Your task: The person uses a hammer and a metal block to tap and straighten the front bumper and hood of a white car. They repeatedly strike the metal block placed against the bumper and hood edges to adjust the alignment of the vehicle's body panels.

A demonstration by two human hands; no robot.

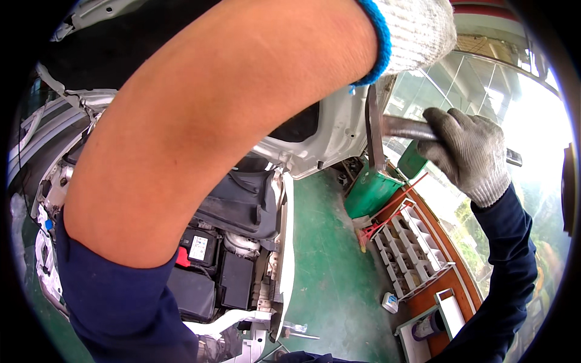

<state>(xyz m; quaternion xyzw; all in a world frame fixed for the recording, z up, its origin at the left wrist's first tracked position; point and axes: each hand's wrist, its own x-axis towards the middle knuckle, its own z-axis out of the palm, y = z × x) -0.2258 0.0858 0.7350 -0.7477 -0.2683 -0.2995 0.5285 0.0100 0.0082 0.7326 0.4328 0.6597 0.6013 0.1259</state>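
My left arm bends across the upper left of the view. Its hand (423,30), in a white knit glove with a blue cuff edge, is at the top, with the fingers hidden. My right hand (469,151), in a greyed knit glove, is closed round the metal handle of a hammer (408,128). A long dark metal piece (374,130) stands crosswise at the handle's far end. Whether it is the hammer's head or a separate bar, I cannot tell. Beside it is the silver inner panel of a raised car hood (342,130).
Below my left arm lies the engine bay, with a battery (200,247) and black covers (239,206). On the green floor (321,242) stand a green bin (370,192), a red jack (378,227) and a rack of grey trays (411,248). Large windows line the right side.
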